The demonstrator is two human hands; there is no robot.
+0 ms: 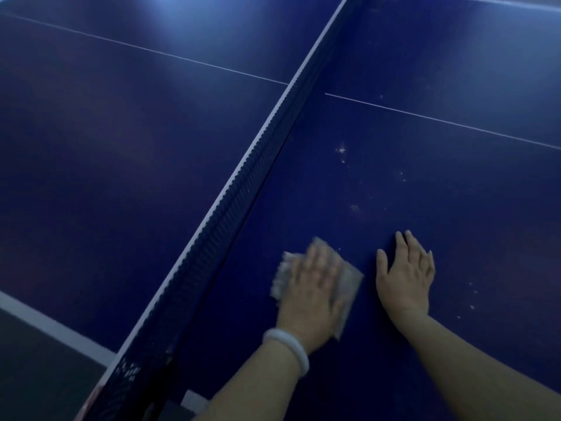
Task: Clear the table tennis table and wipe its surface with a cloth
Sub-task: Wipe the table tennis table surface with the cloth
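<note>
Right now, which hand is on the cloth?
The left hand, the one with the white bangle, presses the cloth flat beside the net. The right hand rests on bare table.

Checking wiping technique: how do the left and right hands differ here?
The left hand presses flat on the cloth near the net and is motion-blurred; the right hand rests bare on the table, sharp. The left wrist wears a white bangle; the right wears none. Both lie palm-down, fingers straight.

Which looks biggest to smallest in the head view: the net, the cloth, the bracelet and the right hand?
1. Net, by far the longest.
2. Cloth and right hand look about alike; the left hand covers much of the cloth, so I won't rank them.
3. Bracelet, smallest.
</note>
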